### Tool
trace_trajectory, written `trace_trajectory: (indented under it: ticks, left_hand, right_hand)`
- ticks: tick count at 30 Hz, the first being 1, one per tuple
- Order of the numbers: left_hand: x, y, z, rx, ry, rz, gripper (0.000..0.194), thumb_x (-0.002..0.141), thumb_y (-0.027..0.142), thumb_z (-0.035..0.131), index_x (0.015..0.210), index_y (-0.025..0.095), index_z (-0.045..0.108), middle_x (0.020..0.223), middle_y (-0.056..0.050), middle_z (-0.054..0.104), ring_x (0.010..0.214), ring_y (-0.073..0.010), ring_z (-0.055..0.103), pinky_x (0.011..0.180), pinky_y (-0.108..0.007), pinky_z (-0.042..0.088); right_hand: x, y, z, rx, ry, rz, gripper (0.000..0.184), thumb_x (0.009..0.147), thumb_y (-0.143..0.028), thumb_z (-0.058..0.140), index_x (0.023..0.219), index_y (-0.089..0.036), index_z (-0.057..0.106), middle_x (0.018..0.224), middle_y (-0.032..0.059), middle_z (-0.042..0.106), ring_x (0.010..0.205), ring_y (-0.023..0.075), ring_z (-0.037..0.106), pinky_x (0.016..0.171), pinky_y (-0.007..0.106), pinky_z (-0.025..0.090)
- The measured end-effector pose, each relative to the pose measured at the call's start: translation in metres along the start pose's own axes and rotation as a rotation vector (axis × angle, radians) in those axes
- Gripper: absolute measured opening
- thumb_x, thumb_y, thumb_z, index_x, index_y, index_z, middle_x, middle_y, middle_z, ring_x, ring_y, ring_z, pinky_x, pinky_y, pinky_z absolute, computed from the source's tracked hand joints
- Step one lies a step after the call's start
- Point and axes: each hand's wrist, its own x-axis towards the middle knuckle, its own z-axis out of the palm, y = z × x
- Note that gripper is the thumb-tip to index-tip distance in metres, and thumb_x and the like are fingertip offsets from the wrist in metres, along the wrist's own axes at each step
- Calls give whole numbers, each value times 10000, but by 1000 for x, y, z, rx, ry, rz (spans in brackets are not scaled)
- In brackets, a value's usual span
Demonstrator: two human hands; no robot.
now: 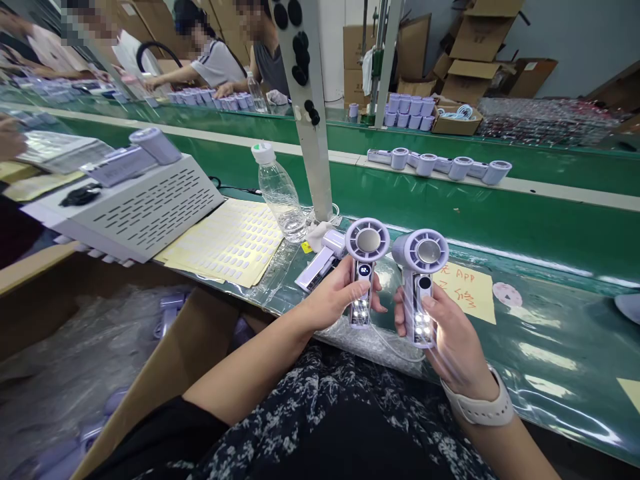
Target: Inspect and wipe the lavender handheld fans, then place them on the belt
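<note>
My left hand (345,293) is wrapped round the handle of a lilac handheld fan (368,239). Its small round display is lit, and so are several white lights on the handle. A second lilac handheld fan (428,252) is upright in my right hand (453,327); its handle lights glow too, while its round display looks dark. My thumbs rest on the fronts of the handles. Another lilac fan (320,267) lies on the bench just beyond my left hand. A thin white cable (395,350) hangs below the two held fans.
Left of my hands are label sheets (235,240), a water bottle (280,190) and a slotted grey metal box (145,200). A yellow handwritten note (473,293) lies at right. Several fans (460,168) line the conveyor. An open carton (185,347) stands lower left. Co-workers sit across.
</note>
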Motion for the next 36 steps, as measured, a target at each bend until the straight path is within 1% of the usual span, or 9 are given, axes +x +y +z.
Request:
trace_trajectory:
  ticks: [10, 14, 18, 21, 23, 25, 27, 31, 36]
  left_hand:
    - [0, 5, 6, 52, 51, -48, 406, 878, 504, 686, 1059, 210, 471, 1020, -50, 640, 719, -186, 672, 726, -373, 509]
    - [0, 4, 5, 96, 76, -61, 393, 892, 497, 677, 1049, 205, 466, 1034, -69, 650, 754, -206, 695, 724, -385, 541]
    - [2, 3, 5, 47, 115, -101, 566, 816, 512, 769, 1147, 213, 421, 1105, -97, 647, 750, -218, 723, 671, -373, 574]
    - [3, 1, 8, 61, 136, -93, 646, 793, 569, 773, 1174, 216, 390, 1039, -97, 683, 674, -202, 715, 591, -320, 545]
    - [2, 1, 11, 64, 160, -102, 603, 832, 604, 711, 1154, 225, 370, 971, -74, 697, 615, -188, 697, 546, -300, 525]
    - [-2, 5, 17, 58, 167, -127, 530, 878, 601, 647, 1131, 235, 359, 939, -53, 695, 621, -190, 694, 552, -309, 538]
    - [-8, 12, 24, 79, 158, -121, 479, 897, 574, 626, 1122, 237, 370, 961, -49, 690, 688, -203, 700, 597, -331, 561]
    - [-23, 34, 35, 180, 125, -58, 446, 917, 530, 632, 1171, 233, 416, 1001, -51, 674, 755, -186, 677, 643, -306, 548]
    - [-20, 41, 35, 22, 86, -88, 479, 879, 430, 725, 1213, 238, 440, 991, -47, 679, 822, -190, 689, 711, -304, 554]
  right_hand:
    - [-1, 3, -3, -12, 17, -4, 269, 901, -443, 718, 958, -181, 689, 790, 56, 679, 620, 162, 609, 546, 236, 542]
    - [-1, 6, -6, 15, 39, 12, 278, 894, -441, 740, 956, -174, 692, 789, 51, 682, 595, 145, 606, 522, 219, 535]
    - [-1, 7, -5, 60, 65, -9, 273, 906, -444, 746, 970, -189, 674, 840, 45, 687, 593, 141, 608, 485, 214, 522]
    - [0, 7, -3, 122, 45, -3, 320, 915, -511, 740, 972, -205, 668, 833, 34, 683, 561, 138, 597, 455, 214, 506]
    - [-1, 8, -2, 157, 10, 27, 419, 924, -606, 694, 943, -188, 701, 833, 56, 697, 561, 147, 611, 490, 239, 540]
    - [-3, 7, -1, 171, 13, 35, 457, 923, -637, 683, 951, -186, 748, 886, 84, 730, 637, 184, 665, 598, 295, 603]
    - [-7, 4, 2, 178, 35, 13, 379, 903, -590, 737, 979, -221, 778, 942, 87, 754, 727, 234, 704, 693, 369, 632]
    - [-18, -7, 3, 155, 3, -29, 281, 835, -521, 835, 919, -256, 798, 886, 77, 759, 684, 263, 699, 646, 411, 629]
    - [-19, -17, 3, 163, 40, -52, 213, 841, -439, 826, 945, -259, 782, 909, 70, 740, 780, 283, 693, 742, 437, 623]
